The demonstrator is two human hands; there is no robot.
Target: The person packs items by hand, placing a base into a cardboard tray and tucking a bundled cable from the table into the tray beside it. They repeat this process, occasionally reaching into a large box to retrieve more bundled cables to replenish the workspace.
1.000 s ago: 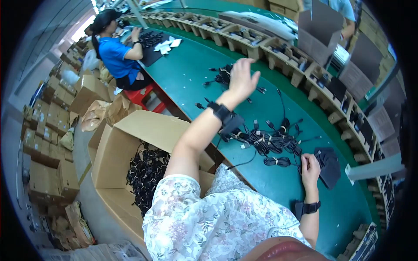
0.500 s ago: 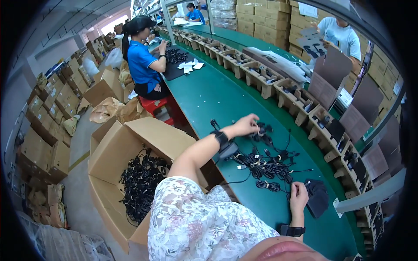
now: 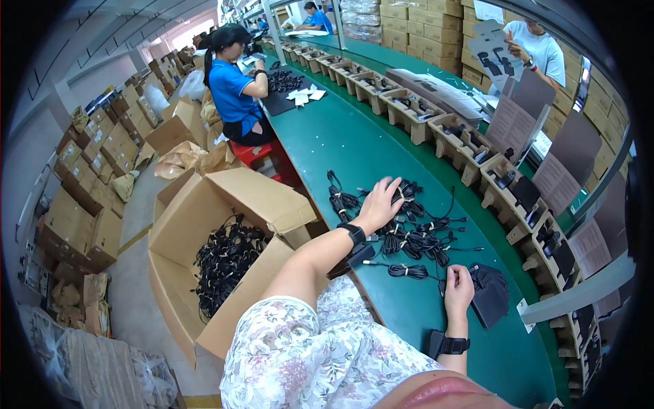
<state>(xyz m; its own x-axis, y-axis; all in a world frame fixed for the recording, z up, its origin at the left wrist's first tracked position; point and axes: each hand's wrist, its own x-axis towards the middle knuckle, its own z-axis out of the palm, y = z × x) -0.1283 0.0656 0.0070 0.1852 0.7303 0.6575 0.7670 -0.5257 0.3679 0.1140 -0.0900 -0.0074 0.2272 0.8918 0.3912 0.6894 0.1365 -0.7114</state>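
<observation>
In the head view, black, rubbery-looking coiled cable bundles [image 3: 409, 244] lie heaped on the smooth green desk [image 3: 327, 153]. The left hand [image 3: 380, 204] lies spread-fingered at the heap; the right hand [image 3: 458, 290] is curled, and whether it pinches anything I cannot tell. The bundles look light, limp and tangle-prone, best held at their tied middles. Flat, matte black pieces [image 3: 489, 294] overlap alongside.
</observation>
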